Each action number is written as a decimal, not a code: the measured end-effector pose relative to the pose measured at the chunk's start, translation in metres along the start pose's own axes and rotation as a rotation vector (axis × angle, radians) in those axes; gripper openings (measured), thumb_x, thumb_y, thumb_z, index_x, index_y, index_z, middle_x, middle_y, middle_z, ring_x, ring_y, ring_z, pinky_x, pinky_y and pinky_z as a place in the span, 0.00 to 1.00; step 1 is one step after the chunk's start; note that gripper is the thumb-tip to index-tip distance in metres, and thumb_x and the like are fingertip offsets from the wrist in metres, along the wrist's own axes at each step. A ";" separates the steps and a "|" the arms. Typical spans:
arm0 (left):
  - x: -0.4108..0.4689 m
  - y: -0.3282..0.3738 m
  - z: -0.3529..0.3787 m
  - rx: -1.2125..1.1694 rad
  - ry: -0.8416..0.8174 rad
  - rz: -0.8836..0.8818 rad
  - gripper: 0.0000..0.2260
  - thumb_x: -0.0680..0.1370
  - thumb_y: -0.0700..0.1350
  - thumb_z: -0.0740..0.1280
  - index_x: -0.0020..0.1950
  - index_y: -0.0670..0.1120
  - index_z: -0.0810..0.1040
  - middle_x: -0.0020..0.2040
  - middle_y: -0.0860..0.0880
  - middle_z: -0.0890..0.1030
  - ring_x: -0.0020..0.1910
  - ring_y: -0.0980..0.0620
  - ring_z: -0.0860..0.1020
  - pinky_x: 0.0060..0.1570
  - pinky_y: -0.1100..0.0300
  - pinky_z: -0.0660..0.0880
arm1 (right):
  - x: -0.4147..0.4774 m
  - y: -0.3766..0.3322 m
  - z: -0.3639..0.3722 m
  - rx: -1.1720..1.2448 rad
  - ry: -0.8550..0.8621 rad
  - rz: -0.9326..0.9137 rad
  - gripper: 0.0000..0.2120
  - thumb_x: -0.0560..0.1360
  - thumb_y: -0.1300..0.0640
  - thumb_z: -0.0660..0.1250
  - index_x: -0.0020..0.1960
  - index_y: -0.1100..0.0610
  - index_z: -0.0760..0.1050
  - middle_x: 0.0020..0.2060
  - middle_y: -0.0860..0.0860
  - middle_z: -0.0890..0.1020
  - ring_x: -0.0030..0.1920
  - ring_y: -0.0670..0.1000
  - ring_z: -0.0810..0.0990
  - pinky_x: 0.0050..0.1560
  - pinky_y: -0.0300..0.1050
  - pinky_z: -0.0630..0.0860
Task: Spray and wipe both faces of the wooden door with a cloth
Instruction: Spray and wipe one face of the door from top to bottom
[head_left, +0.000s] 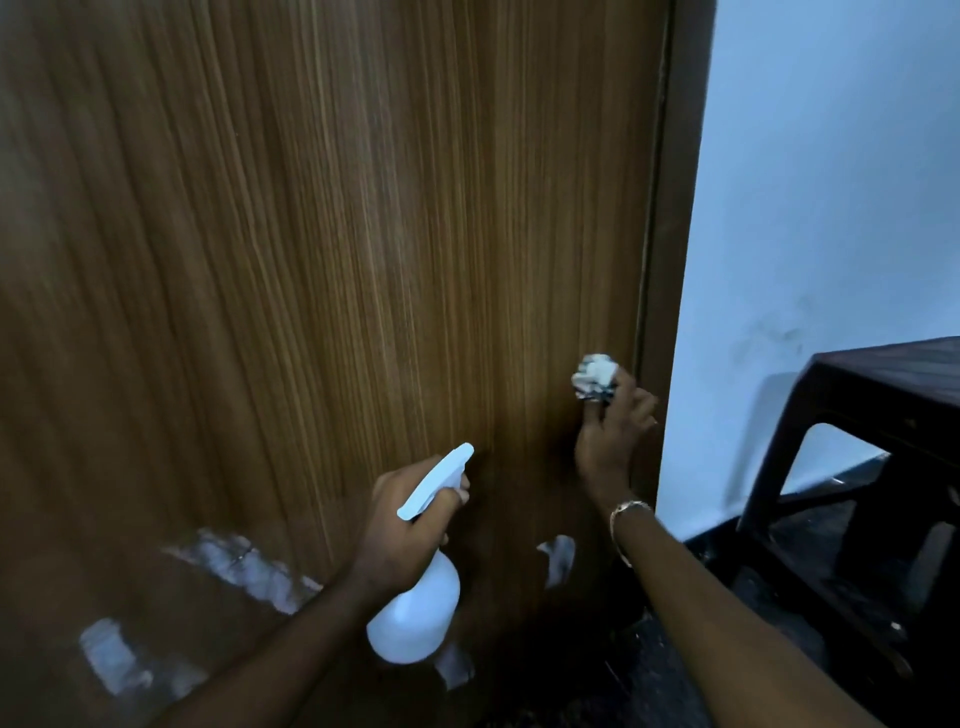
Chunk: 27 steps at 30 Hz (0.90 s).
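The wooden door (322, 234) fills most of the view, its grain running top to bottom. My left hand (405, 525) grips the neck of a white spray bottle (415, 613), whose nozzle points at the door's lower part. My right hand (610, 436) holds a crumpled white cloth (595, 375) in its fingertips, against the door close to the right edge. A bracelet sits on my right wrist.
The brown door frame (670, 260) runs down the right side, with a pale wall (831, 182) beyond it. A dark plastic stool (872, 467) stands at the right on a dark floor. Pale patches (244, 566) show low on the door.
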<state>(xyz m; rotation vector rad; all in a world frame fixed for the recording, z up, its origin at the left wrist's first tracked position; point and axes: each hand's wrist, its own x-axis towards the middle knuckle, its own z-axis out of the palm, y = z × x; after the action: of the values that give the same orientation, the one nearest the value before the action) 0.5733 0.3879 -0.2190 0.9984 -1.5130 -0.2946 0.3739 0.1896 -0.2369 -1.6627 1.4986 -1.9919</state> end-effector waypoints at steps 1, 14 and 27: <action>-0.005 -0.006 0.002 0.002 -0.003 0.003 0.11 0.76 0.48 0.66 0.47 0.44 0.85 0.39 0.43 0.85 0.34 0.39 0.83 0.24 0.43 0.78 | -0.012 0.000 0.000 -0.025 -0.023 -0.114 0.25 0.77 0.66 0.66 0.72 0.53 0.69 0.63 0.61 0.67 0.59 0.58 0.68 0.56 0.46 0.64; -0.081 -0.083 0.077 0.226 -0.022 0.048 0.08 0.78 0.50 0.65 0.40 0.51 0.76 0.33 0.53 0.79 0.31 0.52 0.78 0.31 0.56 0.75 | -0.006 0.038 -0.050 0.075 -0.112 -0.139 0.19 0.76 0.63 0.72 0.67 0.57 0.79 0.51 0.55 0.75 0.48 0.46 0.76 0.52 0.20 0.66; -0.086 -0.082 0.001 0.164 0.004 0.080 0.12 0.77 0.49 0.65 0.38 0.43 0.80 0.30 0.53 0.78 0.28 0.56 0.76 0.29 0.61 0.72 | -0.073 0.048 -0.031 0.052 -0.007 0.265 0.15 0.78 0.65 0.66 0.64 0.59 0.79 0.52 0.61 0.77 0.48 0.55 0.78 0.45 0.24 0.68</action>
<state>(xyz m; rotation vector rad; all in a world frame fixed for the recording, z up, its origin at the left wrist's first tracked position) 0.5968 0.4010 -0.3347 1.0626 -1.5882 -0.1126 0.3545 0.2316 -0.3169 -1.3677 1.5584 -1.8648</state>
